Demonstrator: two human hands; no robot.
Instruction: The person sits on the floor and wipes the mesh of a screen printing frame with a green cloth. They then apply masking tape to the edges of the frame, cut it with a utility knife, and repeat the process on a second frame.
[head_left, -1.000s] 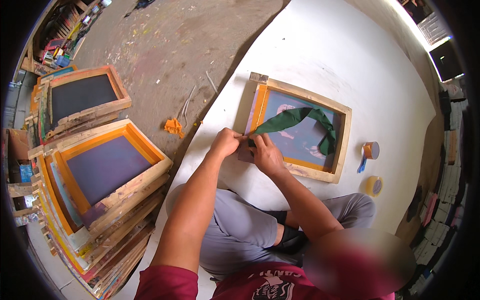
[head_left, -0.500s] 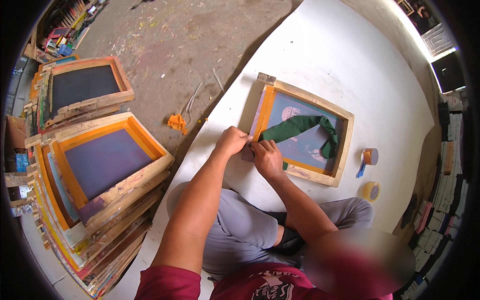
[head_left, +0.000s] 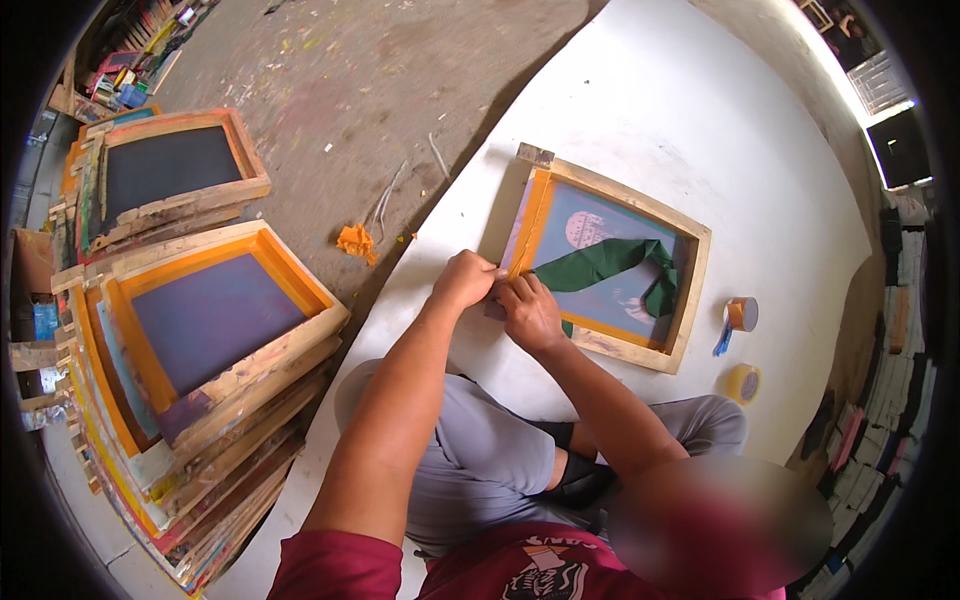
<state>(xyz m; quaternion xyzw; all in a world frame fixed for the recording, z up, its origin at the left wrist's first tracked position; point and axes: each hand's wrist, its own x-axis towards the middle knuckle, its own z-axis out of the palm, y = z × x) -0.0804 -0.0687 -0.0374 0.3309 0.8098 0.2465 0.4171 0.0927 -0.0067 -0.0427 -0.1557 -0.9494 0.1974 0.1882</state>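
Note:
A wooden screen-printing frame (head_left: 697, 268) lies on the white surface, its inner edges lined with orange tape (head_left: 532, 225) around a grey-blue mesh with pale printed shapes. My left hand (head_left: 466, 279) is closed at the frame's lower left corner, thumb and finger pinched at the edge. Right beside it, my right hand (head_left: 531, 311) is closed, fingertips pressed down on the same taped side. What each pinches is hidden. A folded dark green strip (head_left: 600, 263) lies across the mesh and runs under my right hand; a green bit shows below that hand.
Right of the frame lie a brown tape roll (head_left: 741, 313) with a blue piece by it and a yellowish tape roll (head_left: 742, 383). Stacked screen frames (head_left: 250, 350) stand at left. Crumpled orange tape (head_left: 356, 240) lies on the floor (head_left: 330, 100). My crossed legs (head_left: 470, 440) border the near side.
My right hand has shifted slightly up and left along the taped side. The green strip's near part has moved a little to the right. My left hand stays nearly in place.

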